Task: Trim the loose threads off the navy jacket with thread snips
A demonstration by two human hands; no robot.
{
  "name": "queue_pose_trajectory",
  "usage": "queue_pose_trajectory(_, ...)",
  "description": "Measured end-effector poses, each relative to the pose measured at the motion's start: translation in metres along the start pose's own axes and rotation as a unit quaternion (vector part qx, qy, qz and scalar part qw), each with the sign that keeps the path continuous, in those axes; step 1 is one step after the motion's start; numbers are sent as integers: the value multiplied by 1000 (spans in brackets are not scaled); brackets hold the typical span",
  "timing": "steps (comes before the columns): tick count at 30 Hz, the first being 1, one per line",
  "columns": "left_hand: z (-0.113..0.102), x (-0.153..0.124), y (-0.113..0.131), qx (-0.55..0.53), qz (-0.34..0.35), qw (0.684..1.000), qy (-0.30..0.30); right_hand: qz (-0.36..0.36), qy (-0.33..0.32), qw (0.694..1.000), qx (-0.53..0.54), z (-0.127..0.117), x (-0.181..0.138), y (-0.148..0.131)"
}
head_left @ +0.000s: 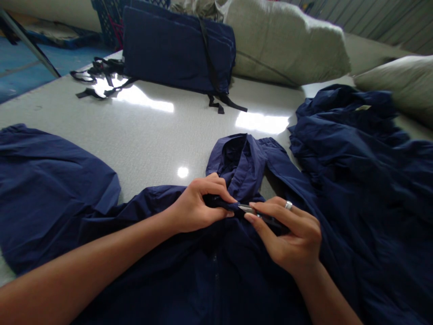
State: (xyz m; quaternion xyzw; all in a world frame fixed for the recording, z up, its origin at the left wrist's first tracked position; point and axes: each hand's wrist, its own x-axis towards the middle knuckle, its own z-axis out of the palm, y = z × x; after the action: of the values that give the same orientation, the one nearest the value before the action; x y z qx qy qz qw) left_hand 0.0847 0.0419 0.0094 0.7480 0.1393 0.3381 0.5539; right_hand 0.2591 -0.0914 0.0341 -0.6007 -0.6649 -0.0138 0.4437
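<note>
A navy jacket (189,280) with a zip and a hood (248,171) lies spread in front of me. My left hand (203,203) pinches a fold of its fabric near the neck between thumb and fingers. In my right hand (291,230), which wears a ring, is a small pair of thread snips (246,208). Their metal tips touch or nearly touch the pinched fold. Most of the snips' body is hidden by my fingers. One sleeve (61,171) stretches out to the left.
More navy garments (358,149) are heaped on the right of the pale table (162,135). At the back stands a folded navy stack (169,49) with a black strap, beside black straps (101,72) on the left. Large whitish sacks (287,40) lie behind.
</note>
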Motion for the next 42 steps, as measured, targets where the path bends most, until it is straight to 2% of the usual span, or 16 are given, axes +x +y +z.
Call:
queue_pose_trajectory(9, 1, 0, -4, -13, 0, 1000, -7, -34, -12, 999, -34, -3, 0, 0)
queue_pose_trajectory(30, -1, -1, -4, -11, 1, 1000, -10, -65, -18, 997, -47, -3, 1, 2)
queue_pose_trajectory(33, -1, -1, -4, -22, -5, 1000, -9, -42, 0, 998, -41, -2, -1, 3)
queue_pose_trajectory(37, -2, -1, -4, -30, -8, 999, -12, 25, 28, 999, -18, -1, -3, 3)
queue_pose_trajectory(42, -3, 1, -4, -36, -13, 999, -15, 122, 19, 992, 18, -1, -4, -1)
